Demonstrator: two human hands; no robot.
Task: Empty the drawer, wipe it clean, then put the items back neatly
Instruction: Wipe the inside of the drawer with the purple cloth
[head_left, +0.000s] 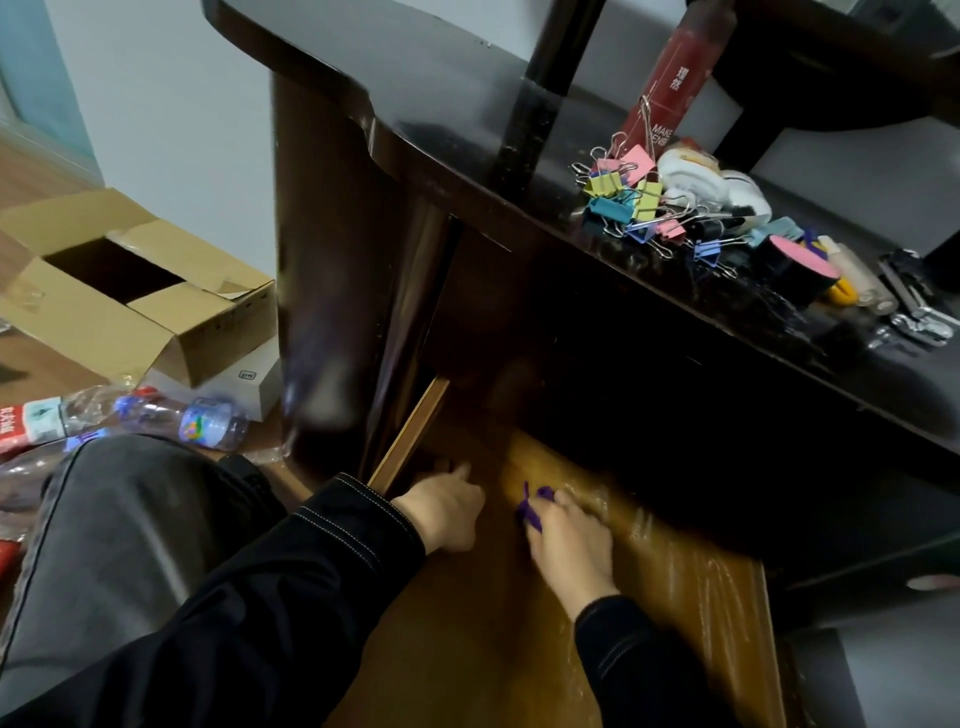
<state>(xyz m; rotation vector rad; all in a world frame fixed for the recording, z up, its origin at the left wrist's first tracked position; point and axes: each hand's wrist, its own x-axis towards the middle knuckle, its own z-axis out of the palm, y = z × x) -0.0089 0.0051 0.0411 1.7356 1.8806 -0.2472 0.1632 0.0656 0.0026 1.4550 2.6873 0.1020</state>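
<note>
The wooden drawer (701, 582) is pulled out below the dark desk, its bottom bare and shiny. My right hand (569, 540) grips a purple cloth (530, 506) and presses it on the drawer floor. My left hand (447, 506) reaches into the drawer's back left corner, fingers extended, beside the left drawer wall (410, 434). On the desk top (441, 130) lie the removed items: a heap of coloured binder clips (631, 202), white tape rolls (711, 182), a black roll with a pink face (800, 265), a stapler (914, 306) and a red tube (670, 83).
An open cardboard box (130, 291) and a white box (244, 382) sit on the floor at left, with plastic bottles (171, 415) beside my knee (130, 519). The desk's dark side panel (332, 286) stands left of the drawer.
</note>
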